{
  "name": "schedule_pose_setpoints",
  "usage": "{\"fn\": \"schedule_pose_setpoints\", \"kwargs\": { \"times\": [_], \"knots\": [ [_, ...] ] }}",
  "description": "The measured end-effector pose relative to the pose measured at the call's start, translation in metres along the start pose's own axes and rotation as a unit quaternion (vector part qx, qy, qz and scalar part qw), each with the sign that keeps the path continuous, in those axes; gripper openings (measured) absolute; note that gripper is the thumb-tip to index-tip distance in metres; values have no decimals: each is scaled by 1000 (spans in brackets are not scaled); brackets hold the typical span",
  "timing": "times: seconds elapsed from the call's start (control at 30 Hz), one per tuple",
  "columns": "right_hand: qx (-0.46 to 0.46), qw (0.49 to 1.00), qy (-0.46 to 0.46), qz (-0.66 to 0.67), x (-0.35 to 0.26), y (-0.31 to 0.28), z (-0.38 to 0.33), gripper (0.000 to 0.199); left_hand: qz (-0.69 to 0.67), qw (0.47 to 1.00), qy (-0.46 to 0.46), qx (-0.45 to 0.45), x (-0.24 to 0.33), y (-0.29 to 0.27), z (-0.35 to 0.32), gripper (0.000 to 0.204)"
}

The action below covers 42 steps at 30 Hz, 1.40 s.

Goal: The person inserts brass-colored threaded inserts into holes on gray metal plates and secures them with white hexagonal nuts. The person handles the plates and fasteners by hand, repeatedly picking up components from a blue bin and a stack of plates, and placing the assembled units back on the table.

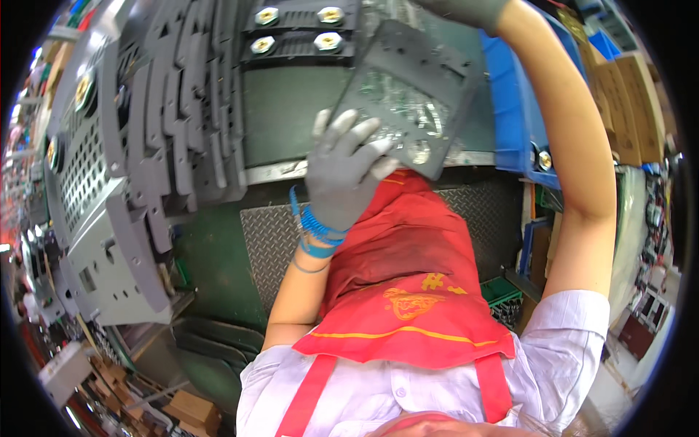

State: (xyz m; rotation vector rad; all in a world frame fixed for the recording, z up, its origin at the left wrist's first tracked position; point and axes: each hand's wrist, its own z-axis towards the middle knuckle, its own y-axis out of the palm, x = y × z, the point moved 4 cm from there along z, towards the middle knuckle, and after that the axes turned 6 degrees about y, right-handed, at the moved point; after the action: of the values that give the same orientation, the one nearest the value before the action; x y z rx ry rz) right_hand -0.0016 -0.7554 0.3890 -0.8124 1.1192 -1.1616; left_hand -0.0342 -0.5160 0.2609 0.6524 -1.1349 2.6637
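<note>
Dark gray panel [419, 62] sits skewed on the green work surface [291, 109], right of the middle, with its near corner reaching the front edge. The person's left hand [341, 175] is at the panel's left side near that edge, gloved fingers spread against it rather than clenched. Honestly can't tell if it's a real grasp or just steadying. The right hand [466, 9] is up by the far edge, mostly cropped, so no clue on that grip.

IMO the trick is keeping the left fingers flat and light, well back from that front edge, so the corner doesn't tip off while the other arm is stretched out. Also worth watching the elbow near the blue bin [510, 102] at the right edge, and not nudging the stacked gray panels [186, 109] along the left.
</note>
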Motion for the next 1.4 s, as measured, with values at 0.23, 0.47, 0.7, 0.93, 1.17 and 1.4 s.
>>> {"fn": "schedule_pose_setpoints", "kwargs": {
  "times": [0.23,0.47,0.7,0.93,1.17,1.4],
  "knots": [
    [-149,895,376,-189,114,-72,-124,38,-34,999,-13,-38,25,-2,-18,23],
    [-111,858,434,-252,125,-38,-179,50,-28,996,-7,-79,22,-8,-25,27],
    [-91,897,403,-159,116,-52,-203,46,16,998,-12,-59,30,-22,-27,38],
    [74,883,250,391,-24,-64,-222,50,18,997,75,-16,63,-40,13,33],
    [-114,703,228,664,-75,2,-217,55,-80,987,122,-59,93,-34,40,34],
    [9,622,344,703,-102,46,-220,32,-237,966,-94,34,75,-23,-6,36]
  ]
}}
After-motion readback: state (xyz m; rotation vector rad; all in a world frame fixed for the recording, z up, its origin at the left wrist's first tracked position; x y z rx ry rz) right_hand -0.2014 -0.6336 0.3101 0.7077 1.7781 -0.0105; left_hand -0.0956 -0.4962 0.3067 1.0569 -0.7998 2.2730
